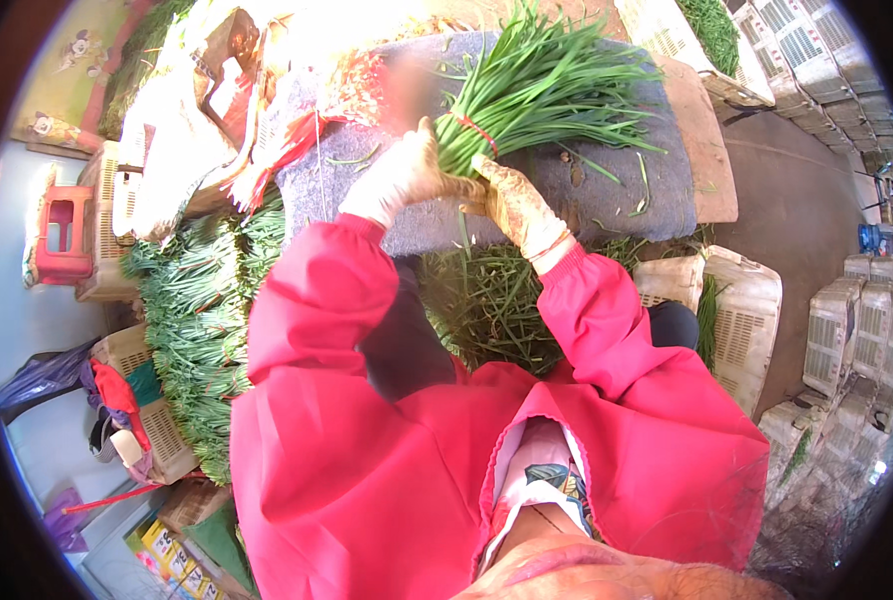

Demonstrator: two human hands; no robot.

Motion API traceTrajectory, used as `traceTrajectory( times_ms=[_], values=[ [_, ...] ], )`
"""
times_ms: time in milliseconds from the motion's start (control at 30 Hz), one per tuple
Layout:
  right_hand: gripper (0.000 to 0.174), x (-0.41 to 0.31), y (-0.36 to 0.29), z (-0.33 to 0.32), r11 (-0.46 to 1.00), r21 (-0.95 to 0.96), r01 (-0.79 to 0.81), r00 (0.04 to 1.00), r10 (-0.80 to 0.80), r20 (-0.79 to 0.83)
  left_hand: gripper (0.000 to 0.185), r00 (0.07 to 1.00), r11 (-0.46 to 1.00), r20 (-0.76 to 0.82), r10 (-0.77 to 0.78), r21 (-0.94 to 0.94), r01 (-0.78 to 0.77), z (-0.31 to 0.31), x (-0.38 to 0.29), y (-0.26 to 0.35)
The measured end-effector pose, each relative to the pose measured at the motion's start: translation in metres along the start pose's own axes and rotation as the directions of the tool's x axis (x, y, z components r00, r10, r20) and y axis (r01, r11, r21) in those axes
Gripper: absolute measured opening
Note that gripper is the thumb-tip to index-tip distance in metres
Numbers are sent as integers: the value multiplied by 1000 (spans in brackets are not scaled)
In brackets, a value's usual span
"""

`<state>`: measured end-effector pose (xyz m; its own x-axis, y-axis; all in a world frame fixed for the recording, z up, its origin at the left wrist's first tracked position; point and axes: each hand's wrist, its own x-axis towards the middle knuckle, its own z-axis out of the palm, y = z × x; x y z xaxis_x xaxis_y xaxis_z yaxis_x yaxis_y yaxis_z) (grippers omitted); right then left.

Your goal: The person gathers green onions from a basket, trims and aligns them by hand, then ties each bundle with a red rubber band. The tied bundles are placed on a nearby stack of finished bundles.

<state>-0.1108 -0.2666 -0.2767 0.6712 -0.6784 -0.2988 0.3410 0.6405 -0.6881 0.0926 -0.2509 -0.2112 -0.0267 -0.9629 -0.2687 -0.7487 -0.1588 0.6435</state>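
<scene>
A bunch of green chives (544,90) lies over the grey cloth-covered board (604,199), its leaves fanning away to the upper right. A thin red tie (478,132) circles the bunch near its cut end. My left hand (409,174), in a stained light glove, grips the bunch's left side below the tie, thumb pointing up. On the other side, my gloved right hand (520,201) holds the cut end, its thumb close to the tie. The palms and the stem ends between them are partly hidden. Loose leaves are scattered on the cloth.
Red tie strips (296,154) hang at the board's left. Tied chive bunches (199,322) are stacked at my left. Loose trimmings (491,307) lie below the board. Plastic crates (743,322) stand at right, and a red stool (64,234) is far left.
</scene>
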Motion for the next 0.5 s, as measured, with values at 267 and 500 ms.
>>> traceTrajectory(
  times_ms=[267,500],
  values=[
    [25,-19,-53,12,771,-625,-123,975,-23,-221,109,969,965,-247,19,257,46,21,-9,12],
    [54,34,-102,20,-540,-793,282,742,-401,537,117,928,886,-365,69,451,112,26,-24,24]
  ],
)
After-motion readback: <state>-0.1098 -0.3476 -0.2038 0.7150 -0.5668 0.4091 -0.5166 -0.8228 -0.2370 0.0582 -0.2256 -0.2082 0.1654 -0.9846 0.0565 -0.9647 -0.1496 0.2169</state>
